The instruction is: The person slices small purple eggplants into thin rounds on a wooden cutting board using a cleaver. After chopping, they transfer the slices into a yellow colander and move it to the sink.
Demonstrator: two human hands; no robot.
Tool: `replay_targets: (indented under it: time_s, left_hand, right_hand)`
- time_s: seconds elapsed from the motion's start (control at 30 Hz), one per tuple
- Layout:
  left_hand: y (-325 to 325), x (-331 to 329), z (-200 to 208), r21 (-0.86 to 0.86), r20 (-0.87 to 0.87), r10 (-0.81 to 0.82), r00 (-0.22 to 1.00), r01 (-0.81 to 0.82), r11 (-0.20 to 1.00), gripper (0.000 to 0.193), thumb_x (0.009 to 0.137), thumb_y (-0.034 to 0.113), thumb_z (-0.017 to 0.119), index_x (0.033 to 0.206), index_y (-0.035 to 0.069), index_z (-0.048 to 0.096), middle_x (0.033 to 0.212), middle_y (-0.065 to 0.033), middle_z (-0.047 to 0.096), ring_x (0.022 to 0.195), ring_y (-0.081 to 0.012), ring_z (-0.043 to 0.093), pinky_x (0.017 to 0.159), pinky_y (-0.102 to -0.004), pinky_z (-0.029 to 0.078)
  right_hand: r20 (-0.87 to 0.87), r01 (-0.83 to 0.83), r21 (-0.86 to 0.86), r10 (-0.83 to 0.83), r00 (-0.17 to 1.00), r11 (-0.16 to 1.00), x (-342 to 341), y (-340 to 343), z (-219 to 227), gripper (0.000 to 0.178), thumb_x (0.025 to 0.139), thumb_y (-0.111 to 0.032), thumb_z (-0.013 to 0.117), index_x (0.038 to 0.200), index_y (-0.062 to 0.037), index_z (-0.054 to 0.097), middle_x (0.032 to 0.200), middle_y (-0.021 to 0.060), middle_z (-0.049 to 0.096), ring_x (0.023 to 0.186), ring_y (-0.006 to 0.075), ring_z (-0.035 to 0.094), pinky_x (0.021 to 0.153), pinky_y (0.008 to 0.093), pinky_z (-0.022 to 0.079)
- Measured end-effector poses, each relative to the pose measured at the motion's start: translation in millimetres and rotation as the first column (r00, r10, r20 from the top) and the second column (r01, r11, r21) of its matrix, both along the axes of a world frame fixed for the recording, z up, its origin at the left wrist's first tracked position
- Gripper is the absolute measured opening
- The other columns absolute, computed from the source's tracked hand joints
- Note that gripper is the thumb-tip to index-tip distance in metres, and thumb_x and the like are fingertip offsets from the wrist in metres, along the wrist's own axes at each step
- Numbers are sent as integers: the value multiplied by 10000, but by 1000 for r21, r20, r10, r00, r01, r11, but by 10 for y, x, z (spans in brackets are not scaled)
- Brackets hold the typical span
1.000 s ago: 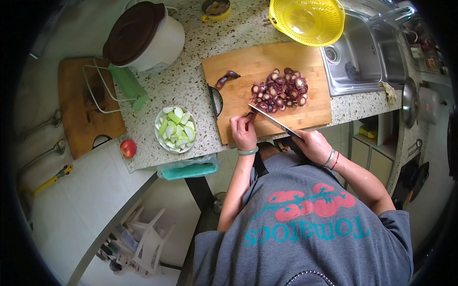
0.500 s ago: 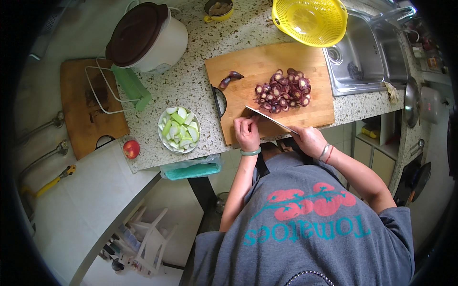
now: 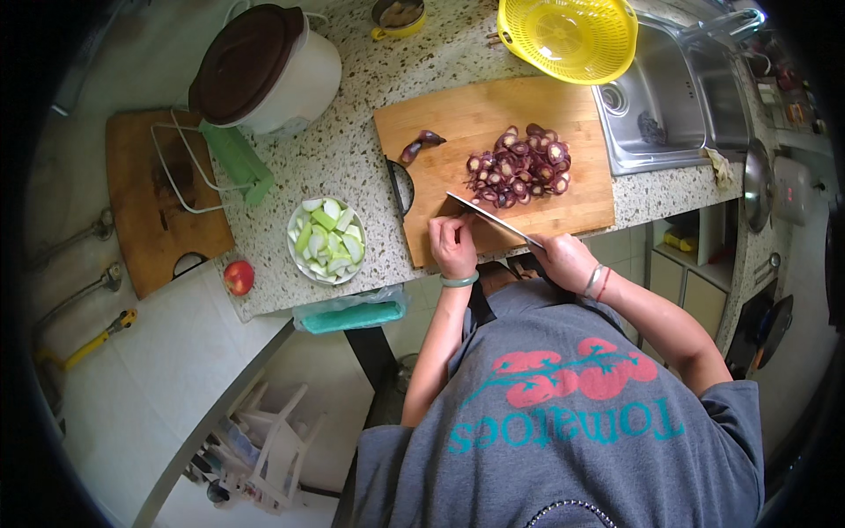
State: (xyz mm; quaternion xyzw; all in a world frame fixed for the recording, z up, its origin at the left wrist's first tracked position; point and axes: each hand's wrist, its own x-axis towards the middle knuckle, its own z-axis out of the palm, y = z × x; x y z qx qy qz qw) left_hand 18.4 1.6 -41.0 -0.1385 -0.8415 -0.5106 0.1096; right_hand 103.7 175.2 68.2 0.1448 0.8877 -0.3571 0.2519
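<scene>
My right hand [image 3: 566, 261] is closed round the handle of a kitchen knife [image 3: 493, 217]. Its blade, seen nearly edge-on, slants left and away over the near edge of a wooden cutting board [image 3: 510, 99]. Just left of the blade, my left hand [image 3: 453, 246] has its fingers curled and pressed together at the board's near edge; whatever they hold is hidden. Beyond the blade lies a heap of round, dark purple slices [image 3: 519, 165] with pale centres. Two small dark purple end pieces [image 3: 421, 145] rest at the board's left side.
Left of the board stand a bowl of pale green chunks [image 3: 326, 240] and a red fruit [image 3: 238, 277]. A lidded white pot [image 3: 304, 84] and a second wooden board [image 3: 141, 194] are farther left. A yellow colander [image 3: 568, 40] sits beside the steel sink [image 3: 656, 163] at far right.
The whole view has shifted slightly, moving the counter things a little left in the picture. Both hands and the knife keep nearly the same place at the board's near edge.
</scene>
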Motion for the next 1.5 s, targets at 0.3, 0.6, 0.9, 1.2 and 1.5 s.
replay_targets:
  time_s: [0.3, 0.6, 0.9, 1.2, 1.5]
  left_hand:
    - [-25, 12, -3, 2, 15, -2, 1000, 2, 1000, 172, 770, -37, 735, 802, 31, 580, 811, -93, 536, 726, -257, 555, 654, -347, 463]
    - [-38, 19, -29, -14, 23, -8, 1000, 9, 1000, 171, 767, -44, 723, 796, 32, 573, 809, -103, 532, 721, -268, 549, 653, -356, 459]
    - [-100, 46, -72, -63, 39, 0, 999, 3, 998, 157, 770, -56, 702, 818, 32, 581, 819, -104, 542, 748, -279, 563, 679, -366, 463]
    - [-48, 27, -2, -14, -3, -17, 1000, 17, 1000, 152, 764, -57, 702, 830, 33, 599, 826, -108, 547, 746, -283, 566, 663, -372, 467]
    - [-95, 42, -4, -82, 44, -10, 999, 14, 997, 140, 765, -57, 679, 814, 22, 574, 823, -123, 533, 759, -312, 563, 671, -390, 468]
  right_hand:
    - [-141, -5, 71, 15, 990, 997, -10, 18, 79, 204, 909, -177, 556, 1059, -70, 644, 779, 227, 655, 741, 418, 640, 672, 510, 511]
    - [-42, -30, -23, 29, 999, 999, 50, 9, 99, 197, 921, -172, 545, 1018, -37, 651, 766, 235, 653, 737, 420, 640, 670, 511, 511]
    - [-127, -51, 105, 64, 990, 993, -57, -39, 0, 249, 902, -156, 546, 1117, -64, 633, 769, 224, 660, 729, 414, 646, 661, 505, 516]
    - [-43, -43, 8, 44, 998, 999, 60, 15, 146, 236, 933, -199, 538, 1063, -43, 660, 780, 235, 660, 745, 415, 647, 682, 505, 518]
    - [-144, -106, 155, 129, 981, 982, -132, -66, -90, 260, 896, -153, 539, 1125, -72, 633, 772, 232, 659, 735, 412, 648, 648, 504, 518]
